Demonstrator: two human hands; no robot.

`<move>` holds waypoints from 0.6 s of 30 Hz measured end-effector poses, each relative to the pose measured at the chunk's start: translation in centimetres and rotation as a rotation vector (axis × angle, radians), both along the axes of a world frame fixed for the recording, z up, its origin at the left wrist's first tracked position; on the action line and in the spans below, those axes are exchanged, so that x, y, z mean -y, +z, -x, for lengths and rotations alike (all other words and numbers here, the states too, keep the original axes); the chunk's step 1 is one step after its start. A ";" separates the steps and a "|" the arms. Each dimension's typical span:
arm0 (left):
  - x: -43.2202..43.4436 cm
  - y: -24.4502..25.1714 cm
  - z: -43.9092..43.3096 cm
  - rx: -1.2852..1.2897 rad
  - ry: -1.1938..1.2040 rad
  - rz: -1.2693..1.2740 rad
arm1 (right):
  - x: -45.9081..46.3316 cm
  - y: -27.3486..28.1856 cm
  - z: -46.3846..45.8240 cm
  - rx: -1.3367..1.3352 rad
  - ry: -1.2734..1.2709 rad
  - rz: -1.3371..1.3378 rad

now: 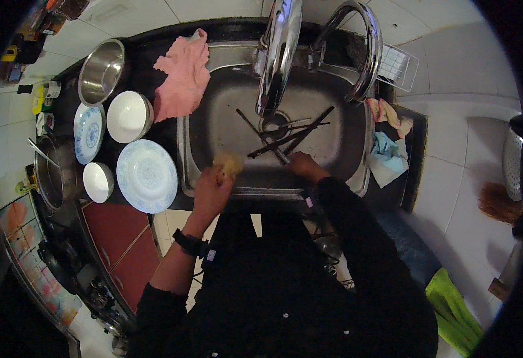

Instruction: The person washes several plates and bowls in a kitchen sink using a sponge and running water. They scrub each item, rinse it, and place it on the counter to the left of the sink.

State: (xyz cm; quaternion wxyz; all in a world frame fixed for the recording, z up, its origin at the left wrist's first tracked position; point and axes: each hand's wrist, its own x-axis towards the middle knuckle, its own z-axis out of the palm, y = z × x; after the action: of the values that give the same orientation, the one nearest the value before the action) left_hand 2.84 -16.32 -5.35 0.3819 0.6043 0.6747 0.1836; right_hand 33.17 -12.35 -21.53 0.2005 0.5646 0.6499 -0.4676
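Note:
My left hand (214,185) grips a yellowish scrubbing pad (228,163) over the front left of the stainless steel sink (230,98). At the front right, my right hand (305,166) closes around the silver-coloured end of a dark chopstick (281,155). Several dark chopsticks (309,132) lie crossed on the sink bottom, some of them across the drain (275,121). How many pieces my right hand holds cannot be told.
Two chrome faucets (279,62) arch over the sink. On the left counter are a pink cloth (183,76), a steel bowl (102,71), white bowls (128,117), blue-patterned plates (147,176) and a pot (46,179). Cloths (389,154) and a wire rack (395,65) sit at right.

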 end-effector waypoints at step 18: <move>-5.8 1.4 -0.4 0.716 0.420 0.015 | -2.0 13.9 -2.5 0.003 -0.177 -0.473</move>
State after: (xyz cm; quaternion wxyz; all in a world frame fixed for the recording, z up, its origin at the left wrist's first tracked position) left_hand 3.28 -10.53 -3.97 0.5512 0.3485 0.6092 0.4511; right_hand 35.63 -10.38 -7.67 0.0224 0.6512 0.6890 -0.3173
